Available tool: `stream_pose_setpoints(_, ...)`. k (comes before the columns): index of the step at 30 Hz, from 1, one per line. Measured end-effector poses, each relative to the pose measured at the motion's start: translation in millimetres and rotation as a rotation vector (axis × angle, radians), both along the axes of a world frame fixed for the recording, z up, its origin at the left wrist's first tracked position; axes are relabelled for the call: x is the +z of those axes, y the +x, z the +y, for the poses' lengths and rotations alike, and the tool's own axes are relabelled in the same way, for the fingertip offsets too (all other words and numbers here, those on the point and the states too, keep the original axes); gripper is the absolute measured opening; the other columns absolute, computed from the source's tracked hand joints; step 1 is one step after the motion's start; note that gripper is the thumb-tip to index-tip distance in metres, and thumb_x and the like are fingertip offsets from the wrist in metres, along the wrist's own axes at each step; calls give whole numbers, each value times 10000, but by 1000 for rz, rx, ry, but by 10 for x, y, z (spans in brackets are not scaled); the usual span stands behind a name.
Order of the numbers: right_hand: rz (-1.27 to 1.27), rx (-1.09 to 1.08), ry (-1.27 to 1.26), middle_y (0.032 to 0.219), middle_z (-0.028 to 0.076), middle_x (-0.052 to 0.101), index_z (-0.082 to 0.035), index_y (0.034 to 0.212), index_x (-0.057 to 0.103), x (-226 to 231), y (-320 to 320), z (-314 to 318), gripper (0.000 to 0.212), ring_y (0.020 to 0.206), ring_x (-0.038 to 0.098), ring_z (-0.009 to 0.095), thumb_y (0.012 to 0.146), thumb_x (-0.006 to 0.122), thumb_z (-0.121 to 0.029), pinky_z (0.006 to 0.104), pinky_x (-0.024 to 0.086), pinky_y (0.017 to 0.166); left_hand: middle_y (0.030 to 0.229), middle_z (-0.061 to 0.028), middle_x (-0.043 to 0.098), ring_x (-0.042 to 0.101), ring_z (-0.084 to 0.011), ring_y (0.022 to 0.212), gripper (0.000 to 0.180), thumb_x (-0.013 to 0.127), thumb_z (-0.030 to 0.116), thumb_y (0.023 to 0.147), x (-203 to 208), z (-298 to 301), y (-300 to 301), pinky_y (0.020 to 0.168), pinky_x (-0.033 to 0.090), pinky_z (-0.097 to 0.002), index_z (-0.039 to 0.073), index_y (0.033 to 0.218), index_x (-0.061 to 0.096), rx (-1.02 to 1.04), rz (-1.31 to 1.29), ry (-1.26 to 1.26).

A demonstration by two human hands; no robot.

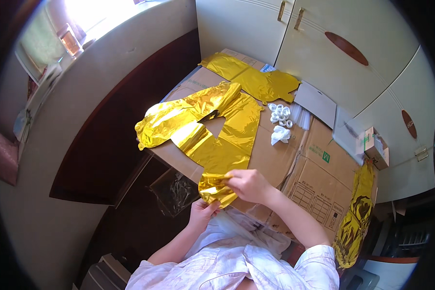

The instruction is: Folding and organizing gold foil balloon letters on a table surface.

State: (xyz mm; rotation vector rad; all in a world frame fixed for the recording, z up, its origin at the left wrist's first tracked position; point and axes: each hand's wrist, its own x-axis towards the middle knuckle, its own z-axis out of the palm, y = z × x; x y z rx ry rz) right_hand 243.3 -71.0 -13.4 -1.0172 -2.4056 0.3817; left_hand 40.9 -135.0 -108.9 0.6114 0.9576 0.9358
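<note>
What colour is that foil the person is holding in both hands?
The foil is shiny, golden yellow; it shows in the head view.

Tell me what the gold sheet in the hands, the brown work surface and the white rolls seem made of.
Gold sheet: probably thin metallised plastic film; mirror-like gloss and crisp creases.
Brown work surface: likely cardboard; matte, with printed panels and fold lines.
White rolls: smooth-looking, perhaps plastic or paper; too small to tell.
</note>
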Motion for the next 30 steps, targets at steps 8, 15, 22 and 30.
stream_pose_setpoints(8, 186, -367, 87, 792, 52, 620, -87, 811, 663, 577, -67, 438, 73, 696, 627, 253, 788, 623, -143, 358, 503, 607, 847, -31, 612, 552, -98, 680, 80, 632, 90, 861, 1, -20, -29, 615, 449, -234, 49, 918, 593, 4, -4, -158)
stream_pose_setpoints(15, 257, -381, -87, 761, 55, 639, -117, 791, 697, 524, -39, 563, 98, 706, 624, 255, 761, 666, -205, 359, 489, 619, 853, -20, 513, 481, -92, 719, 300, 707, 148, 796, 88, -22, 22, 593, 401, -200, 53, 1007, 516, 355, 360, 217)
stream_pose_setpoints(22, 197, -304, -241, 754, 28, 641, -138, 754, 700, 98, -115, 331, 153, 690, 623, 240, 717, 697, -287, 348, 483, 594, 897, -33, 495, 537, -113, 745, 273, 636, 52, 824, 624, 167, -104, 650, 448, -224, 54, 1015, 441, 141, 279, 443)
stream_pose_setpoints(30, 159, -245, -238, 702, 25, 598, -103, 684, 609, 29, -182, 122, 177, 690, 611, 230, 689, 701, -254, 364, 476, 593, 947, -129, 557, 641, -251, 844, 212, 509, 174, 935, 694, 271, -28, 621, 545, -328, 54, 1013, 353, 159, -140, -90)
